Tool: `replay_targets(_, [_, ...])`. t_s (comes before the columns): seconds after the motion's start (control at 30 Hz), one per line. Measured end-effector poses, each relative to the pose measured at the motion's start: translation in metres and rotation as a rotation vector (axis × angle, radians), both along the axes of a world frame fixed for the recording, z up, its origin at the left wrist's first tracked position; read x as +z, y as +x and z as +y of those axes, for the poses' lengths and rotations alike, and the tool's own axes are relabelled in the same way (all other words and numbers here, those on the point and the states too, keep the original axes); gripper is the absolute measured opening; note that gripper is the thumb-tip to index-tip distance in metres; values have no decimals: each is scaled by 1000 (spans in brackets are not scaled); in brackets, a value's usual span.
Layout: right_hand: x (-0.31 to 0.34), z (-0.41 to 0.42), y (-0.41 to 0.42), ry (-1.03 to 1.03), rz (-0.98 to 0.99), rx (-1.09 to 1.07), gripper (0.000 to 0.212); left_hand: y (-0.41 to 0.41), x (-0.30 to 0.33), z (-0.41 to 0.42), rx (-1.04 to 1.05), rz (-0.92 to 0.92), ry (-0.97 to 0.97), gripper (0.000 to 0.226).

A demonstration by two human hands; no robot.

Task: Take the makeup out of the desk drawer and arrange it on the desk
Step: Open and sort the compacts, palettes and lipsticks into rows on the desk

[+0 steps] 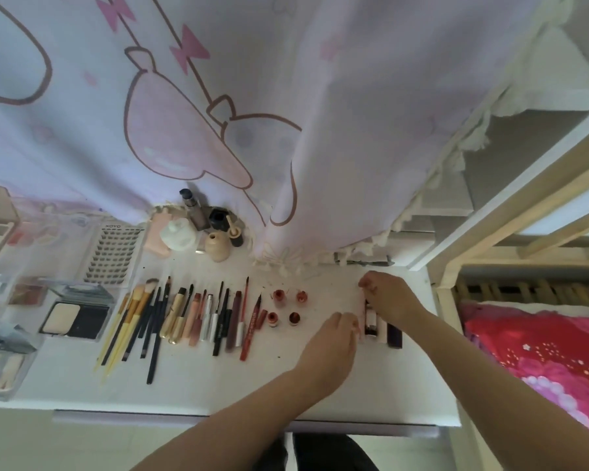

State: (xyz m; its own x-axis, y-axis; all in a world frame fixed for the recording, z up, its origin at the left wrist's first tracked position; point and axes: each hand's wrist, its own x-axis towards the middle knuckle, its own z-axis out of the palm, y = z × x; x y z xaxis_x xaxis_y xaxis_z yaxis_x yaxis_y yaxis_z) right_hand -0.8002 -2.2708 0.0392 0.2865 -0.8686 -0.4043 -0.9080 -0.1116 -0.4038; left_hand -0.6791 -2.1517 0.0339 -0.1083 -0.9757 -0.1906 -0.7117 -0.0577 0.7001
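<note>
Both hands work at the right end of the white desk (218, 396). The right hand (390, 297) curls over the top ends of a few lipstick tubes (371, 322), and the left hand (330, 341) pinches at their lower ends, though what each actually grips is unclear. Left of the fingers stand four small red pots (286, 307), then a row of pencils and brushes (184, 317).

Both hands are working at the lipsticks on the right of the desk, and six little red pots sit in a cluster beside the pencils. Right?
Not quite: the head view shows four little red pots, not six. The rest holds: the left hand and right hand are at the lipsticks on the right of the desk, beside the pencils.
</note>
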Motion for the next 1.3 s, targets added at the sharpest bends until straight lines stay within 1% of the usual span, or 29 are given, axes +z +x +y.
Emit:
replay_targets(0.1, [-5, -15, 5, -33, 166, 185, 26, -30, -16, -37, 49, -276, 143, 29])
replay_targets(0.17, [-8, -20, 7, -15, 233, 250, 25, -36, -22, -50, 118, -356, 231, 31])
replay_targets(0.27, [-11, -24, 9, -4, 244, 315, 26, -38, -30, -57, 152, -416, 258, 33])
replay_targets(0.37, [-9, -24, 12, 6, 193, 359, 27, -36, -32, -57, 181, -394, 274, 34])
replay_targets(0.47, [0, -22, 12, 55, 104, 422, 31, -28, -18, -46, 169, -364, 172, 36])
replay_targets(0.53, [16, -16, 9, 185, 1, 442, 33, -17, -4, -31, 117, -338, 95, 34])
replay_targets(0.6, [38, -4, 6, 333, -84, 462, 36, -1, 8, -13, 40, -313, 67, 30])
replay_targets(0.67, [55, 10, 4, 437, -99, 526, 36, 17, 19, 5, -43, -261, 118, 30])
replay_targets(0.77, [72, 35, 5, 574, -112, 598, 30, 42, 37, 23, -217, -224, 212, 33])
replay_targets(0.87, [79, 58, 12, 651, -201, 570, 25, 65, 54, 37, -335, -222, 192, 33])
replay_targets(0.97, [83, 74, 20, 629, -243, 533, 27, 86, 64, 46, -386, -228, 155, 29])
replay_targets(1.1, [80, 99, 33, 619, -256, 544, 22, 106, 63, 64, -458, -223, 141, 26])
replay_targets(1.17, [79, 102, 23, 609, -244, 461, 23, 134, 57, 76, -399, -228, 210, 20])
replay_targets(1.27, [73, 103, 5, 625, -350, 180, 26, 178, 42, 93, -226, -244, 301, 17])
replay_targets(1.3, [68, 108, 7, 627, -388, 125, 24, 180, 37, 96, -195, -213, 312, 16])
